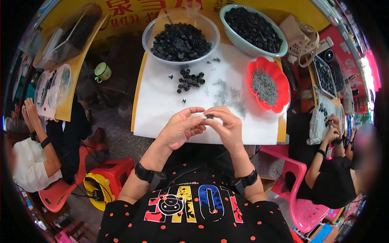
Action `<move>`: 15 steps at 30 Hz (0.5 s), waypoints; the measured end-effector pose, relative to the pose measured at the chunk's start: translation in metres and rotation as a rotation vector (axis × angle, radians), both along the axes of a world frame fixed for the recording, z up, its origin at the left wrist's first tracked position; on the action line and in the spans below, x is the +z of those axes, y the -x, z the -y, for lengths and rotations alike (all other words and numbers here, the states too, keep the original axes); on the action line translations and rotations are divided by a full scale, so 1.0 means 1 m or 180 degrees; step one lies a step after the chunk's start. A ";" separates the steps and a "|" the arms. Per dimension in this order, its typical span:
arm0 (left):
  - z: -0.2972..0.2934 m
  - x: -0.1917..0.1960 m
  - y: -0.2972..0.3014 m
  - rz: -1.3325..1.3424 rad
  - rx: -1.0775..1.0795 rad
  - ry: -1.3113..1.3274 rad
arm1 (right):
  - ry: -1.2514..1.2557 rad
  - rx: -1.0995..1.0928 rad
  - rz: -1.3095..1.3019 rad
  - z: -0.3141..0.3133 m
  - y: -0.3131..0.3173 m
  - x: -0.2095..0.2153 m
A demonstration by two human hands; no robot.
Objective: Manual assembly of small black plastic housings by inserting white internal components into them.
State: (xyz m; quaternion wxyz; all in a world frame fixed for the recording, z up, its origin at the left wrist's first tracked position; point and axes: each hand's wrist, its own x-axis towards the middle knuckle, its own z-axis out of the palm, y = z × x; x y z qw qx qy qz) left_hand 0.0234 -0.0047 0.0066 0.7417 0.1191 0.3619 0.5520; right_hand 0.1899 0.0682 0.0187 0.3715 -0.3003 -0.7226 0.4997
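Note:
Both hands meet above the near edge of the white-covered table. A small black plastic part (pixel 209 116) is pinched between the thumb and fingers of my right hand (pixel 229 127). My left hand (pixel 182 128) is closed, its thumb and fingertips right beside that part; whatever tiny thing they grip is hidden. Beyond my hands lies a loose pile of small round black plastic parts (pixel 190 81). To its right, thin grey pins (pixel 229 97) are scattered. A red flower-shaped bowl (pixel 282 83) holds many more grey pins.
A clear plastic basin (pixel 214 42) and a pale green basin (pixel 227 20), both filled with black parts, stand at the back. Other people work at a table (pixel 69 107) on my left and another on my right. A red stool (pixel 117 174) and a pink chair (pixel 298 168) are nearby.

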 end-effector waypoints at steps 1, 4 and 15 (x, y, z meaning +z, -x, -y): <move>-0.001 0.005 0.004 -0.0037 0.0061 0.0072 | 0.0298 -0.0111 -0.0173 -0.007 -0.002 -0.001; 0.002 0.004 0.026 -0.0128 0.0277 0.0004 | 0.0841 -0.0564 -0.0848 -0.035 -0.009 0.025; 0.014 -0.040 0.068 -0.0341 0.1576 -0.0392 | -0.0186 -0.1209 -0.1071 -0.190 0.007 0.100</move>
